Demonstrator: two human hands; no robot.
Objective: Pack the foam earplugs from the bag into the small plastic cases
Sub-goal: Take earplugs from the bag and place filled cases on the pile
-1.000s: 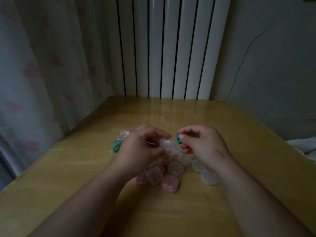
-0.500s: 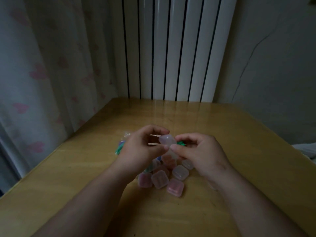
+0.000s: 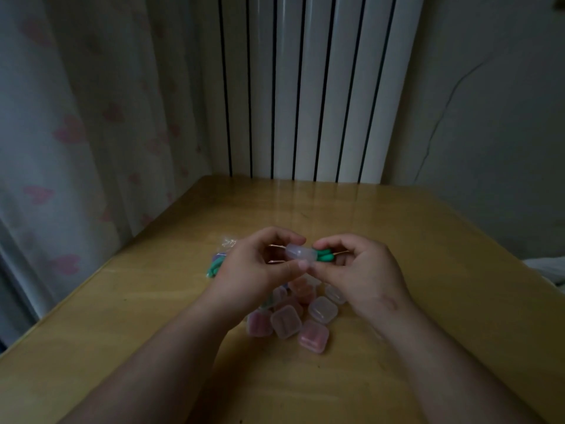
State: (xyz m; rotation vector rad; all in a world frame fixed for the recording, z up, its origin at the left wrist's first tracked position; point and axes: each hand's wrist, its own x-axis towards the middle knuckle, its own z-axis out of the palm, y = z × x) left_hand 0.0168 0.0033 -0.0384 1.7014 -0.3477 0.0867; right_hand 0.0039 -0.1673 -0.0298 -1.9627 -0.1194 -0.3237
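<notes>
Green earplugs [image 3: 324, 256] pinched in the right hand [image 3: 363, 276] touch a clear case [image 3: 301, 253] gripped by the left hand [image 3: 260, 267], seemingly mid-loading; next they need pushing fully inside.

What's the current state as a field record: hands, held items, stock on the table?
left hand: pinches a clear case, held above the table
right hand: pinches green earplugs at the clear case's right end
earplugs inside case: cannot tell
pile of cases: on the table below the hands, clear and pink
bag: on the table behind the left hand, green showing inside
backdrop: radiator, curtain
</notes>
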